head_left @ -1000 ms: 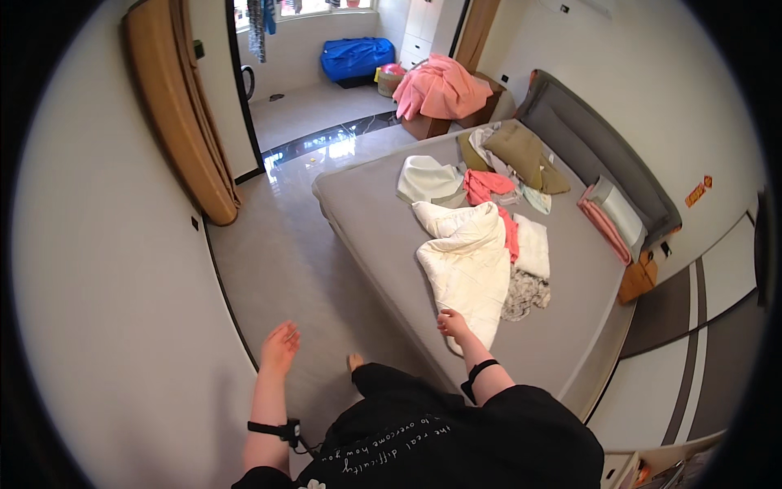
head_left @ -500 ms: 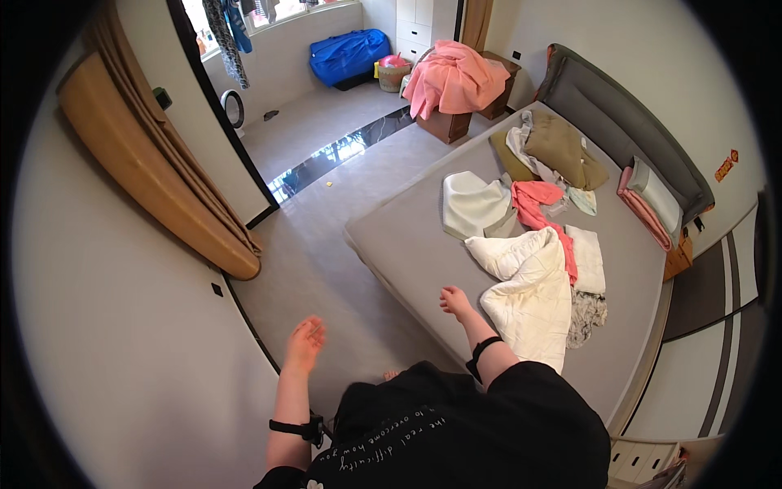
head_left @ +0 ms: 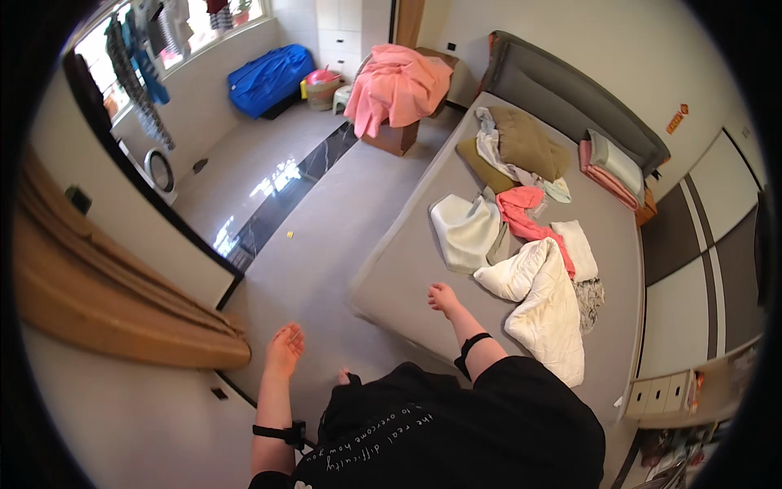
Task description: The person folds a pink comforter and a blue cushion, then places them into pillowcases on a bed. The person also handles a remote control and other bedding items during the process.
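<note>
My left hand [head_left: 285, 349] hangs over the grey floor beside the bed, its fingers loosely spread and holding nothing. Above the near edge of the bed [head_left: 399, 281] is my right hand [head_left: 442, 298], fingers slightly curled and relaxed, also without anything in it. Closest to it on the mattress lie a pale green cushion-like piece [head_left: 464, 232] and a crumpled white quilt [head_left: 546, 314]. Neither hand touches the bedding. Behind these are a coral-pink cloth [head_left: 521, 213], a white pillow [head_left: 576, 247], a grey patterned cloth [head_left: 590, 301] and olive pillows [head_left: 525, 147].
A pink blanket [head_left: 397, 85] covers a brown box past the bed's far left corner. Further off stand a blue bag [head_left: 270, 80] and a basket [head_left: 321, 90]. A tan curtain [head_left: 122, 301] bulges out at left. Folded bedding [head_left: 615, 167] leans by the grey headboard [head_left: 570, 98].
My view has swung left and I am nearer the doorway, so the bed and room sit differently. Both hands stay raised at my sides, holding nothing.
</note>
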The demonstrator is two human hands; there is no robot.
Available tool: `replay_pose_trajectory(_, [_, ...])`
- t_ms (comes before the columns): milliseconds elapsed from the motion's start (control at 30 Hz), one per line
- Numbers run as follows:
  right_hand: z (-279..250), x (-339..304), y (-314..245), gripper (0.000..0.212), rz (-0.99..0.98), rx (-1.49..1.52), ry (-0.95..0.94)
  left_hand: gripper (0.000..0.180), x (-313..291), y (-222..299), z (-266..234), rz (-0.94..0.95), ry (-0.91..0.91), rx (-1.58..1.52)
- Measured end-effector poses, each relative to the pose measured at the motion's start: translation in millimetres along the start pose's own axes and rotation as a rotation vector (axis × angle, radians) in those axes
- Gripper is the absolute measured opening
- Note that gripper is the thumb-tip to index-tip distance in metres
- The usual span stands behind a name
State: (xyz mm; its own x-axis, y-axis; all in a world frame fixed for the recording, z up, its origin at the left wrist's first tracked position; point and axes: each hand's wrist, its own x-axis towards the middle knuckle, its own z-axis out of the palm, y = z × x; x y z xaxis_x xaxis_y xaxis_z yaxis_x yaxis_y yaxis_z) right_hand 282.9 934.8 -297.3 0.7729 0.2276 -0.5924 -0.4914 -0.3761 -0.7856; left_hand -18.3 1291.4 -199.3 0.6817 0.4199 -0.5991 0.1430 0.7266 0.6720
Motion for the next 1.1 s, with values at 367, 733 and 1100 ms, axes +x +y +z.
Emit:
replay_pose_trajectory(367, [41.3, 83.8, -18.0, 0.037, 0.185, 0.173, 0.328, 0.026, 222.2, 160.1, 112.8, -0.129, -0.341, 0.278])
replay_pose_trajectory(733, [79.3, 229.7, -75.7, 0.033, 0.318, 0.102, 0.441, 0.029, 411.4, 274.4, 213.4, -0.187, -0.388, 0.458])
replay_pose_trajectory(1100, [92.3, 326.6, -177.7, 0.031, 0.329, 0.331, 0.625, 0.031, 596.5, 296.5, 355.3, -0.396, -0.665, 0.629])
